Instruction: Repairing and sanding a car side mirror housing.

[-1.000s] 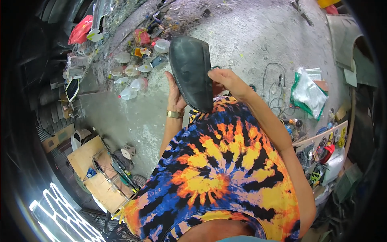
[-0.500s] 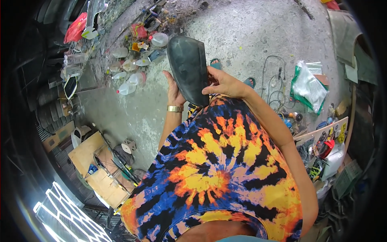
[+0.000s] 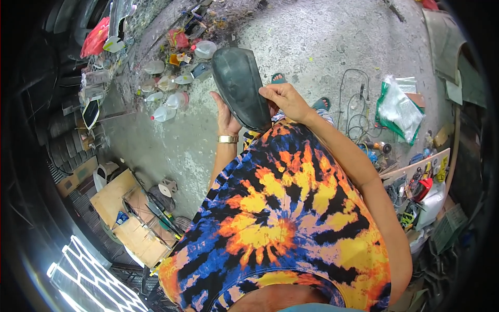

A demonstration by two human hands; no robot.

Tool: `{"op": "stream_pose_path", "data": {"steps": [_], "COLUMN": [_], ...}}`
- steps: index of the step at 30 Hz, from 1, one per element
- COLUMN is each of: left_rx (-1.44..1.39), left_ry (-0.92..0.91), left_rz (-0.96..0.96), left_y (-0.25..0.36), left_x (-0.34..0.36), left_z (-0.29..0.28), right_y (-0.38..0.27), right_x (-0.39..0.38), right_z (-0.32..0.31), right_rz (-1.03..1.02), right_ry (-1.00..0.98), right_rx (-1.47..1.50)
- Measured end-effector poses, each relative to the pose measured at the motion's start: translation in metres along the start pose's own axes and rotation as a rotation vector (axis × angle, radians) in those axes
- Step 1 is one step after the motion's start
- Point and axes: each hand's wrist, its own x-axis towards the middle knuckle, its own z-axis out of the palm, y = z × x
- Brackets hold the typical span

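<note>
Translucent jugs [image 3: 204, 49] on floor [image 3: 312, 47] left of dark side-mirror cover [image 3: 237, 86]; left hand [image 3: 227, 118] supports it, thumb spread, fingers hidden; right hand [image 3: 288, 101] pinches its edge.

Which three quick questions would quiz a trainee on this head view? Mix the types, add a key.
1. Multiple choice: what colour are the sandals? A) red B) blue-green C) white
2. True or false: the right hand touches the dark shell at its right edge.
3. Fill in: in the picture, the green-and-clear plastic sheeting lies to the ____ of the dark shell.

Key: 1. B; 2. true; 3. right
</note>
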Motion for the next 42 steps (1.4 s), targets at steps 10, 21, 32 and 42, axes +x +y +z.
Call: {"op": "stream_pose_path", "data": {"steps": [10,21,32,42], "left_rx": [-0.039,-0.072,0.084,0.140], "left_ry": [-0.041,0.020,0.167,0.089], "left_rz": [0.003,0.010,0.071,0.071], "left_y": [-0.002,0.001,0.006,0.011], "left_x": [0.001,-0.002,-0.018,-0.011], "left_z": [0.001,0.005,0.092,0.061], "right_y": [-0.020,-0.013,-0.046,-0.038], "right_x": [0.009,-0.025,0.036,-0.036], "right_z": [-0.013,-0.026,-0.007,-0.033], "right_rz": [0.172,0.026,-0.302,-0.251], "right_ry": [0.137,-0.017,0.346,0.341], "right_rx": [0.209,-0.375,-0.903,-0.666]}}
